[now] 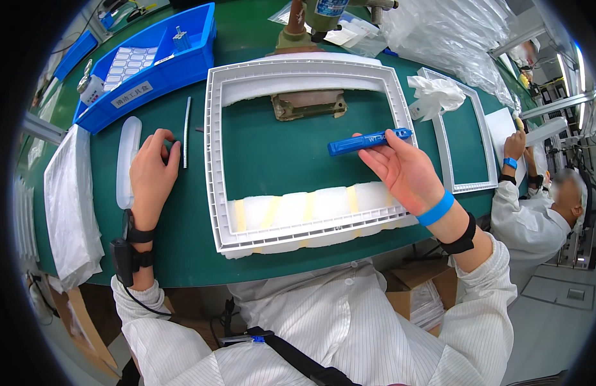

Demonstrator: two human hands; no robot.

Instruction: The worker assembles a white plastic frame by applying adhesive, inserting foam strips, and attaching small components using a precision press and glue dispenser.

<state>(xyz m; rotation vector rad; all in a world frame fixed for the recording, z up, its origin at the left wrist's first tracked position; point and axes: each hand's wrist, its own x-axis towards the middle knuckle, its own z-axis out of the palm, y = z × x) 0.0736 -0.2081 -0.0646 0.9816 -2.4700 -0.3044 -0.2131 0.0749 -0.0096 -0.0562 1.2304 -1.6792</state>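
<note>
Right hand (406,168): palm turned up, fingers loosely curled, holding a blue pen-shaped tool (370,141) between thumb and fingertips. The tool lay nearly level, its tip pointing left, over the right part of the white rectangular frame (212,161). A blue wristband and a black strap sat on that wrist.

Left hand (152,174): palm down on the green table mat (259,151), fingers bent, holding nothing that could be made out. It rested left of the frame, between a clear oblong plastic case (127,161) on its left and a thin grey rod (186,132) just to its right. A black strap with a small device was worn on the wrist.

White rectangular frame: lay flat at the centre of the mat, ribbed border facing up. White foam padding (304,209) with yellowish stripes sat under its near edge; more white foam showed under its far edge. A metal base plate (309,105) was visible through the opening at the far side.

Blue plastic bin (182,67): far left, holding sheets of labels and small items.

Second white frame (488,154): right of the first, with a crumpled white cloth (434,95) at its far-left corner.

Folded white fabric (69,199): left edge of the table.

Clear plastic bags (452,35): far right.

Another person (536,219) in white workwear sat at the right, one hand near the second frame.
</note>
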